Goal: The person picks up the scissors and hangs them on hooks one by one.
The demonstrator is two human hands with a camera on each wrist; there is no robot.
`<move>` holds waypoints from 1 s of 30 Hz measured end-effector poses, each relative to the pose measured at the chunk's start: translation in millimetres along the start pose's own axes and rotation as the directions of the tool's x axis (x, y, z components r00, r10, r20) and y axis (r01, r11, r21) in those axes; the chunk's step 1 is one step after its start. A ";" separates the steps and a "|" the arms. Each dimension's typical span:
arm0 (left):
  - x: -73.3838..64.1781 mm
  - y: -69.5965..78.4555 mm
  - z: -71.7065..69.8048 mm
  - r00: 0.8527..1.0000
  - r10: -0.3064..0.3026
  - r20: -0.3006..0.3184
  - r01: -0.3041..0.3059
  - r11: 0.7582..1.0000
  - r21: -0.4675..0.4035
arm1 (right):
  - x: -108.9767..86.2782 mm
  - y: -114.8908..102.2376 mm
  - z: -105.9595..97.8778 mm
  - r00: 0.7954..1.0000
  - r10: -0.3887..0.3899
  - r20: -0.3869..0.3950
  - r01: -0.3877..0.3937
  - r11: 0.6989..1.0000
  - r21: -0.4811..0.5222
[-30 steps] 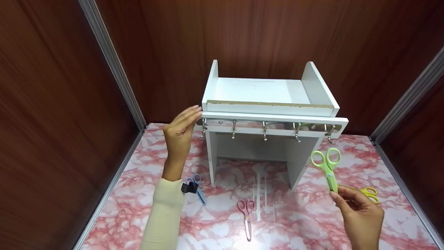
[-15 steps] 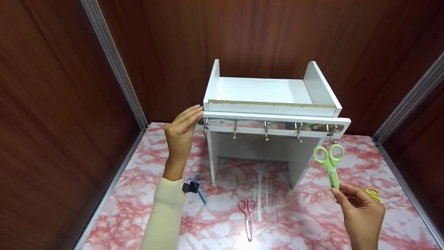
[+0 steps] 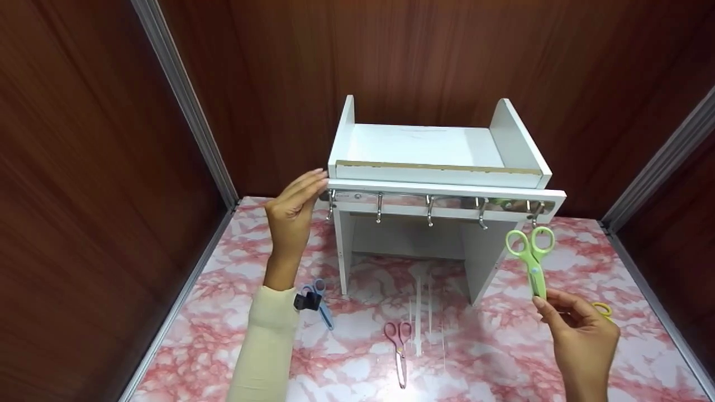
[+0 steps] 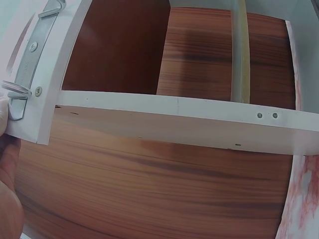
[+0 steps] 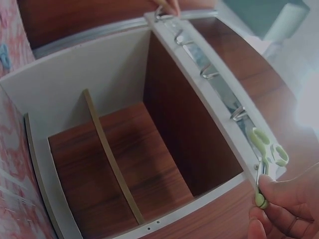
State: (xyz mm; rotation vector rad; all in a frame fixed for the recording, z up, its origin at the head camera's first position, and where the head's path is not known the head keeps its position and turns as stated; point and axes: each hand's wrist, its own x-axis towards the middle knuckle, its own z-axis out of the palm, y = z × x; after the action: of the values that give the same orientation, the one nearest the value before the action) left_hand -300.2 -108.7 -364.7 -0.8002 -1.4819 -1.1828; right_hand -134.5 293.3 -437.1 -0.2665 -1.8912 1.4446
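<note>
My right hand [image 3: 585, 329] pinches a pair of light green scissors [image 3: 535, 270] by the blade end, finger loops up. In the head view the loops overlap the lower tip of the rightmost hook [image 3: 537, 212]. In the right wrist view the green scissors [image 5: 265, 152] stand in front of that end of the white hook rail [image 5: 199, 82]. At the rail's opposite end, my left hand [image 3: 293, 204] holds the board between thumb and fingers. The left wrist view shows this hand [image 4: 9, 184] partly, at the rail's corner beside a metal hook [image 4: 17, 89].
The rail fronts a white shelf unit [image 3: 441, 176] on a pink marbled table [image 3: 223, 335]. Pink scissors [image 3: 399, 343] lie before it, blue scissors [image 3: 323, 307] by the left sleeve. Yellow scissors [image 3: 603, 308] show behind my right hand. Wood-grain panels [image 3: 424, 56] enclose the table.
The green scissors have risen with my right hand until their loops meet the rightmost hook in view. The yellow scissors are more covered. My left hand stays at the rail's end.
</note>
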 end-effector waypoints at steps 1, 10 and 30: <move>-0.2 -0.3 0.1 1.000 0.000 -0.001 0.000 1.000 0.001 | 0.5 0.1 0.2 1.000 0.004 -0.001 -0.004 1.000 0.002; -1.4 -0.4 0.0 1.000 -0.003 -0.005 0.003 1.000 0.005 | 3.6 4.1 2.7 1.000 0.015 -0.002 -0.016 0.998 -0.063; -0.1 -0.8 0.2 1.000 -0.006 0.010 0.005 1.000 0.009 | 7.0 13.6 7.1 1.000 0.007 0.012 -0.006 0.999 -0.045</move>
State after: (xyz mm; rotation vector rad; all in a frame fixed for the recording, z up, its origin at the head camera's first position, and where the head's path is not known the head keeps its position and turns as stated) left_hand -300.9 -108.8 -364.9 -0.7970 -1.4972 -1.1770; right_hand -147.6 296.6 -447.2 -0.2861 -1.9365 1.4124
